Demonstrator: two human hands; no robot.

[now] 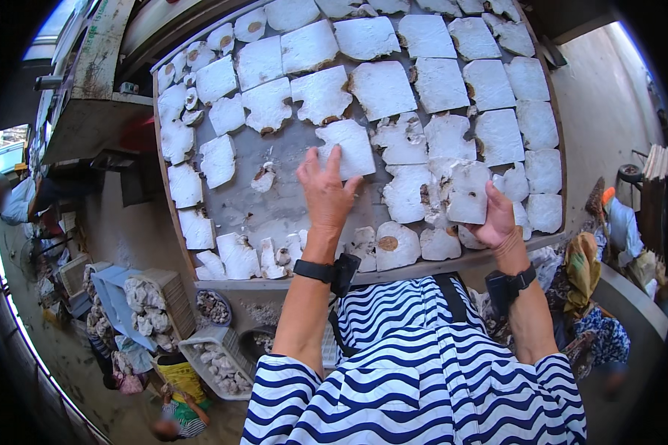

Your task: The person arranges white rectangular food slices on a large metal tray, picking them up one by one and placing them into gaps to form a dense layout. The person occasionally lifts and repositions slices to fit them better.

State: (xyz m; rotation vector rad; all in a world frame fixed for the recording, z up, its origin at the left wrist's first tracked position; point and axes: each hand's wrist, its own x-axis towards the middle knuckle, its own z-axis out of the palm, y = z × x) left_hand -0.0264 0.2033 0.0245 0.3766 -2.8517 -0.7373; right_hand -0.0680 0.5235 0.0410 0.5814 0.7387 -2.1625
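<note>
My left hand rests its spread fingertips on a white, chalky slab with straight right and lower edges and a ragged left side. That slab lies on the grey tabletop. Further right, my right hand grips the right edge of another white slab, thumb on top and fingers underneath. It is tilted over neighbouring pieces and has small dark holes. A ragged white slab with a brown, crumbly edge lies to its left. Between the hands and the table's left side sits a small broken piece.
Rows of similar slabs with brown rind cover much of the wood-edged table. A round-cored piece lies near the front edge. Crates of white lumps and a bowl stand at left below. Other people are nearby.
</note>
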